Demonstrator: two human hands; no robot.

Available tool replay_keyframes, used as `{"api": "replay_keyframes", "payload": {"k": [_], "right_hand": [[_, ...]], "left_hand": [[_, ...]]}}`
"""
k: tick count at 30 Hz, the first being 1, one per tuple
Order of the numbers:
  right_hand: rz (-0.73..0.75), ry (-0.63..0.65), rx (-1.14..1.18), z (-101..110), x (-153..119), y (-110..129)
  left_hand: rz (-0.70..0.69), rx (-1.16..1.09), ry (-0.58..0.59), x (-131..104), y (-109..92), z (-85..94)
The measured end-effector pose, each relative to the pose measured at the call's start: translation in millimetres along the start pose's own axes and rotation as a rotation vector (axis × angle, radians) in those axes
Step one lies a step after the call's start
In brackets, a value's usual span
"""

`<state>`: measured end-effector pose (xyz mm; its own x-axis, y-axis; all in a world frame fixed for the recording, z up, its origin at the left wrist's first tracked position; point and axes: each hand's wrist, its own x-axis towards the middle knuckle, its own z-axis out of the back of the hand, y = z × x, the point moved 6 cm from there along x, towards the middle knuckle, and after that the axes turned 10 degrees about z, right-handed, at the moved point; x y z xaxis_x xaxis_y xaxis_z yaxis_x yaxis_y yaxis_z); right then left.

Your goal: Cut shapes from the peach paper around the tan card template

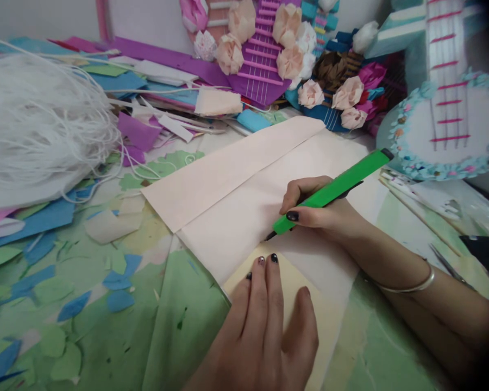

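Head: left hand (263, 331) lies palm-down; right hand (334, 218) grips slanted marker (330, 190).

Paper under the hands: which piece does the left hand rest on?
The left hand rests on the yellow piece; the larger sheet beneath is whitish.

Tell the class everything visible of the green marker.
The green marker has a long, plastic-looking green body, a dark rear end, a dark clip-like strip and a black tip. It slants, rear end up to the right, tip pointing down beside the pale yellow card. The right hand grips it between thumb and fingers; whether the tip touches the pale sheet is unclear.
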<state>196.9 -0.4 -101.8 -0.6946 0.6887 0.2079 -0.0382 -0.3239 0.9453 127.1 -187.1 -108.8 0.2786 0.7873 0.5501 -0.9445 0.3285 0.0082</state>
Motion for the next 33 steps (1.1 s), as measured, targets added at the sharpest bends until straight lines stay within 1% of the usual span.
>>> {"api": "replay_keyframes", "payload": {"k": [2,7,12,17,23,29,33], "right_hand": [[0.003,0.004,0.009,0.4,0.1,-0.6],[0.003,0.021,-0.022,0.2,0.6,2.8],[0.015,0.011,-0.004,0.2,0.7,2.1],[0.005,-0.010,0.052,0.6,0.4,-1.8],[0.008,0.004,0.006,1.0,0.8,1.1],[0.018,-0.003,0.051,1.5,0.7,-1.2],[0.011,-0.010,0.075,1.5,0.9,-1.9]], "left_hand": [[-0.001,0.003,0.003,0.3,0.8,-0.8],[-0.038,0.013,-0.043,1.5,1.4,0.9],[-0.009,0.008,0.004,2.3,1.5,0.1],[0.002,0.003,-0.018,1.0,0.4,0.8],[0.019,-0.019,-0.013,0.7,0.7,-0.2],[-0.004,0.000,0.020,0.6,-0.1,0.0],[-0.014,-0.003,0.006,0.9,1.4,-0.5]]}}
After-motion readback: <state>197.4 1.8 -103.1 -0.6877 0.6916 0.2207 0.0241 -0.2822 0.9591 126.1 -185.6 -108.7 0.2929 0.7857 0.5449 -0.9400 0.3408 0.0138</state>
